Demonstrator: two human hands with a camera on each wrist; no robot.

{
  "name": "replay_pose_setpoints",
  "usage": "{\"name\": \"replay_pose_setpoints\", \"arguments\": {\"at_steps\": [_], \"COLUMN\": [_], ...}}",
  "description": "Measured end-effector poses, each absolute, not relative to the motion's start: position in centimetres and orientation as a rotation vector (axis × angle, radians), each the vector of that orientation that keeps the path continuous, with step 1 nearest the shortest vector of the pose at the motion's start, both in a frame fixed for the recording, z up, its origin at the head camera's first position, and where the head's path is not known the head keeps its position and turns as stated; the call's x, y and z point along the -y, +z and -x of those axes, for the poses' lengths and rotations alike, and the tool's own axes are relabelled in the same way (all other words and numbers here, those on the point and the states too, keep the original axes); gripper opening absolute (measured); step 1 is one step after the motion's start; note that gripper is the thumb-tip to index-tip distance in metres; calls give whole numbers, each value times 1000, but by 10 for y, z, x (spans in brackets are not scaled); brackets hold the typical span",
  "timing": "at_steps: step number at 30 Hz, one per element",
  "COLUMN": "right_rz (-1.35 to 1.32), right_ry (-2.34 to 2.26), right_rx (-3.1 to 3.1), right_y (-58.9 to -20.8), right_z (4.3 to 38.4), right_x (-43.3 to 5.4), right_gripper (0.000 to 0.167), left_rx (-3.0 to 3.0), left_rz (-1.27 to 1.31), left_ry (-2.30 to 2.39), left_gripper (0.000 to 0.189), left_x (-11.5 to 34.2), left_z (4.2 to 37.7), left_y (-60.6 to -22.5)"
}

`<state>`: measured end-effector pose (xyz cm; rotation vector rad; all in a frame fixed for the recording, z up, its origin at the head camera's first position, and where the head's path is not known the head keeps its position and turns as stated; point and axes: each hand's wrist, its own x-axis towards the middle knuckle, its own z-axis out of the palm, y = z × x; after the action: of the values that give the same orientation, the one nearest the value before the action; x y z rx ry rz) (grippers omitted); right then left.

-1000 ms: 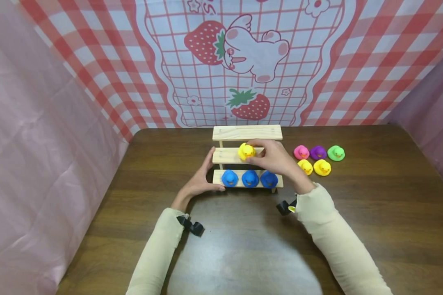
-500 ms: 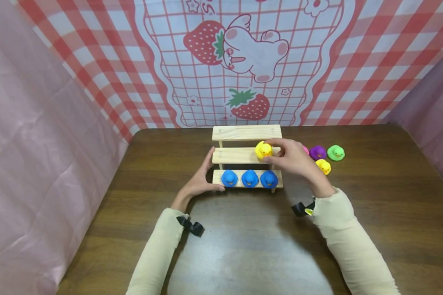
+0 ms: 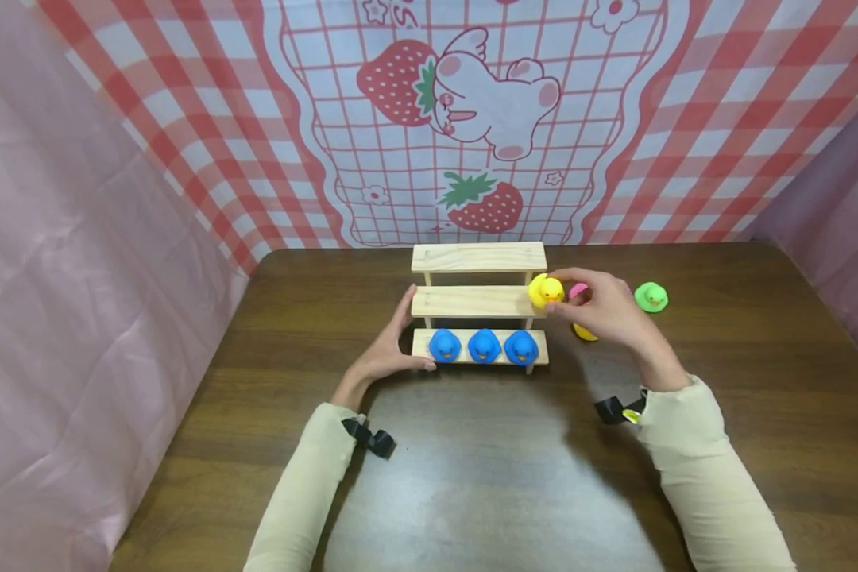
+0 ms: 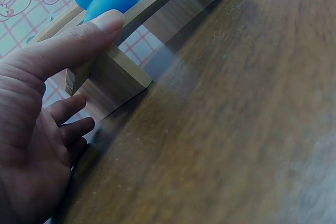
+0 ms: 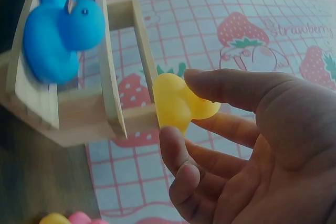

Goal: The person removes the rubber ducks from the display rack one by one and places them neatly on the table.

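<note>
- Plainly, the right hand (image 3: pixel 611 310), right of the frame's centre, pinches a yellow duck (image 3: pixel 546 292) between thumb and fingertips; the duck is at the right end of the middle shelf (image 3: pixel 465 302), though whether it rests on the wood I cannot tell.
- The left hand (image 3: pixel 384 349), left of centre, is spread wide at the rack's left end; its thumb lies on the front edge of the bottom shelf (image 3: pixel 421 343), its forefinger reaches up to the middle shelf's left end; in the left wrist view its other fingers are loosely bent.
- Between the hands, at mid-frame, stands the three-tiered wooden rack (image 3: pixel 479 257); three blue ducks (image 3: pixel 484 346) sit in a row on its bottom shelf.
- Right of centre, partly hidden by the right hand, are a pink duck (image 3: pixel 579 291) and, below it, another yellow duck (image 3: pixel 586 332); a green duck (image 3: pixel 651 297) sits farther right, fully visible.
- Pale sleeves (image 3: pixel 715 477) run to the bottom edge; a small black camera (image 3: pixel 372 438) is at each wrist.
- Beneath everything, a brown wooden table (image 3: pixel 465 477); across the top, a red-checked strawberry cloth (image 3: pixel 504 103); at far left, a pink curtain (image 3: pixel 64 278).
</note>
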<state>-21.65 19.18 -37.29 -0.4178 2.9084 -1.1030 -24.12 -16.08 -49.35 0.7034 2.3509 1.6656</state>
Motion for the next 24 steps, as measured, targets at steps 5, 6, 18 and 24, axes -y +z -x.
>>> {"name": "replay_pose_setpoints", "arguments": {"at_steps": [5,6,18,24], "right_rz": [399,399,303,260], "right_ry": [-1145,-1152,-1075,-1071], "right_rx": [-2882,-2879,-2917,-2907], "right_y": [-376,-376,-378,-380], "right_z": [214,214,207,204], "right_x": [-206,-209,-237,-252], "right_gripper": [52,52,53,54], "left_rx": [-2348,-2346,-2334,-2334], "left_rz": [-710,-708,-678,-700], "left_ry": [1674,1676,1672,1685], "left_gripper": [129,130,131,129], "left_x": [160,160,160,160], "left_z": [241,241,241,241], "left_y": [-494,-494,-493,-493]}}
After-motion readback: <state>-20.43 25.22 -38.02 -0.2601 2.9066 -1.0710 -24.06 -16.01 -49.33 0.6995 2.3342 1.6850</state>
